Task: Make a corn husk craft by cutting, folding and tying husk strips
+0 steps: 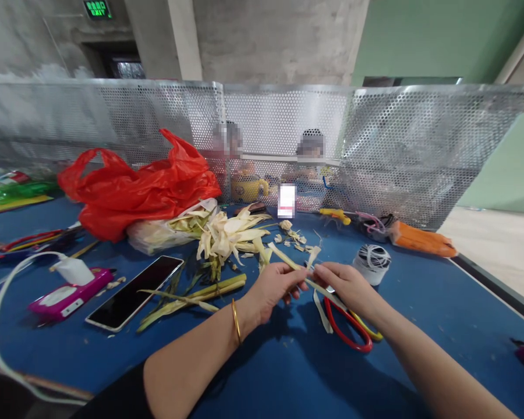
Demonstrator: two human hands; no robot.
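Between my two hands runs a pale strip of corn husk (283, 256), pinched in the fingers of both. My left hand (273, 291), with a gold bangle at the wrist, is closed on it. Close by on the right, my right hand (347, 285) also grips the strip, its fingertips partly hidden. Below the right hand lie scissors (347, 340) with a red handle loop and a yellow handle part; their blades are mostly covered. A loose husk strip (322, 313) rests beside them. Dried corn husks (229, 233) are heaped beyond my left hand.
A red plastic bag (144, 192), a phone (135, 294) and a purple power strip (72, 294) with a white charger stand to the left. A spool of white cord (372, 265) and an orange packet (423, 238) lie right. Behind a perforated metal screen (402, 157) sit two people.
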